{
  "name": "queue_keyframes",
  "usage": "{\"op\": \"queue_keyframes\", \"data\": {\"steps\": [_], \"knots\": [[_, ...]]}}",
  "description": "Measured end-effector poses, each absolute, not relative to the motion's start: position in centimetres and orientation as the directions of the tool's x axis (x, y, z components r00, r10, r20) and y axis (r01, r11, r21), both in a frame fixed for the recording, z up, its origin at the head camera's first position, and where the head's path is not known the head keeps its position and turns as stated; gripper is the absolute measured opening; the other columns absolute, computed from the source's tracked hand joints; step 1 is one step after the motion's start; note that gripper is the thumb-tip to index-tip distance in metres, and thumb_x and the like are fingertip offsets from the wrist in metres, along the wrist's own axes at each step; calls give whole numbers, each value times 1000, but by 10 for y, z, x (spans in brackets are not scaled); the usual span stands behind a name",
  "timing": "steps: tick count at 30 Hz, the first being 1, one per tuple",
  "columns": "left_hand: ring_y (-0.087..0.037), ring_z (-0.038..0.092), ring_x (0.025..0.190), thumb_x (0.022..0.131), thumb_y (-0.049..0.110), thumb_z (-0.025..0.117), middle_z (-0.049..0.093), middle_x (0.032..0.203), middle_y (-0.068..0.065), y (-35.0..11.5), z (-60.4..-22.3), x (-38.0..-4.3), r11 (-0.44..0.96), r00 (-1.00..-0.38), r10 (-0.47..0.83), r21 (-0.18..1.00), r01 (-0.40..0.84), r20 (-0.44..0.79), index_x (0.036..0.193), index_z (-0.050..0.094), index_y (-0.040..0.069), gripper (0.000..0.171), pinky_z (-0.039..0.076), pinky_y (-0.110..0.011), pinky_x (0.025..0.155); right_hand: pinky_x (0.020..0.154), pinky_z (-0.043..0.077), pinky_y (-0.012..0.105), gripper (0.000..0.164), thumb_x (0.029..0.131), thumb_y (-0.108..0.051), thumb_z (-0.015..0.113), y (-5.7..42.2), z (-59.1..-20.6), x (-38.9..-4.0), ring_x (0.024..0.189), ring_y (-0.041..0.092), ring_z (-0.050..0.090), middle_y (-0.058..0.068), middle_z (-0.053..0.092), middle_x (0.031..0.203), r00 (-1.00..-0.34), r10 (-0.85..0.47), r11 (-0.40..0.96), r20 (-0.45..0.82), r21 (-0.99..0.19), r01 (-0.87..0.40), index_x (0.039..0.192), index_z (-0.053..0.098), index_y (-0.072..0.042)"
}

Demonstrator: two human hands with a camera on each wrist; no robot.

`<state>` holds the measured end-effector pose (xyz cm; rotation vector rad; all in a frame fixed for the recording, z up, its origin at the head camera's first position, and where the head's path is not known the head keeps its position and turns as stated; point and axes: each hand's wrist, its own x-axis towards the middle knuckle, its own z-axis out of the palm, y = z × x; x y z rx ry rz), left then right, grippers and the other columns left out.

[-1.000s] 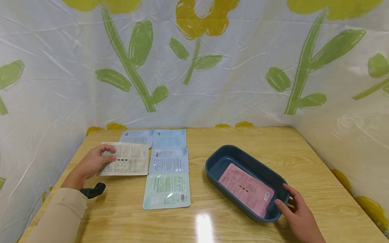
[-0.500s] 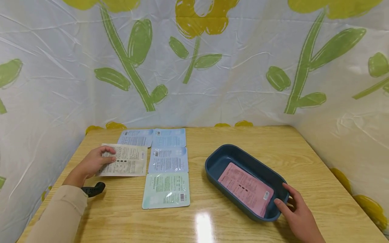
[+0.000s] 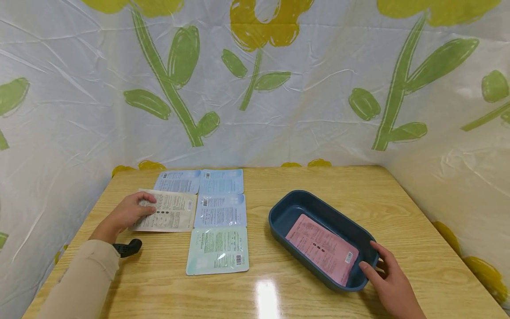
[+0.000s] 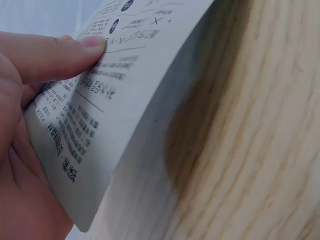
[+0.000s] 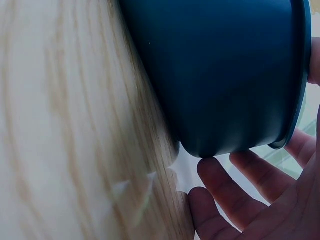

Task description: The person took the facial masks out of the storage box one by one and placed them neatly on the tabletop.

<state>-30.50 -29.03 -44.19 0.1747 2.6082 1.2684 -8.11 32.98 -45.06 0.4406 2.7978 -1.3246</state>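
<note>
In the head view my left hand [image 3: 128,213] pinches a beige sheet mask packet [image 3: 173,212] by its left edge, thumb on top. The left wrist view shows my thumb [image 4: 75,57] on the printed side and the near edge of the packet [image 4: 107,125] raised off the wood. My right hand [image 3: 389,279] grips the near right end of a dark blue oblong tray [image 3: 318,201], thumb at the rim. Seen from the right wrist, some fingertips [image 5: 212,172] touch the outer wall of the tray [image 5: 215,75]. Inside the tray lies a pink packet [image 3: 322,249].
Right of the beige packet lie a lavender-blue packet [image 3: 221,210] and a green one [image 3: 217,250]. Two blue packets, one at the back left [image 3: 179,179] and another beside it [image 3: 221,180], lie behind. A flower-print cloth [image 3: 299,124] surrounds the wooden table [image 3: 223,297].
My left hand and the beige packet have come slightly nearer to the table's front, then shifted a little right, beside the lavender-blue packet. My right hand and the tray have not moved.
</note>
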Motion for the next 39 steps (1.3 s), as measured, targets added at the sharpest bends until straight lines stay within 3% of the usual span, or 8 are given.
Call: {"op": "queue_keyframes", "data": {"steps": [4,8,14,18,27,39], "knots": [[-25,56,88,96,16,68,56,117,-21,-288,-443,-305,632,-967,204,775,11,-152,120,57,-2,32,45,-35,75,74,49,20,75,104,-36,55,330,-451,-81,120,54,50,35,36,144,-961,242,590,-132,-767,253,156,17,3],[-25,58,88,96,15,68,55,121,-24,-287,-445,-305,641,-967,220,766,46,-127,124,57,-3,36,46,-36,75,73,47,17,75,105,-36,54,330,-450,-81,120,54,50,35,36,143,-962,239,585,-135,-771,254,156,17,2],[-36,53,107,96,14,67,43,141,-30,-286,-448,-307,650,-966,242,755,90,-94,136,53,-4,46,40,-50,92,72,47,17,75,104,-36,55,330,-450,-81,119,54,50,35,36,143,-962,240,584,-131,-772,250,156,17,3],[-40,48,114,96,12,66,39,145,-32,-285,-450,-308,659,-966,238,747,86,-98,138,52,-3,47,36,-54,97,73,47,17,75,104,-36,55,330,-450,-81,120,54,50,35,35,144,-961,242,585,-135,-770,256,156,17,3],[-36,54,104,96,11,65,41,142,-33,-284,-450,-307,690,-965,224,721,59,-136,142,48,-3,51,42,-49,91,72,46,15,73,105,-34,55,329,-450,-80,120,54,50,34,35,145,-966,234,581,-114,-780,233,156,18,3],[-51,34,130,94,12,67,27,150,-37,-284,-444,-306,711,-963,231,700,69,-140,146,42,-3,61,29,-66,103,73,45,15,77,104,-39,53,330,-448,-81,124,54,46,34,29,150,-958,238,584,-161,-765,273,157,15,2]]}}
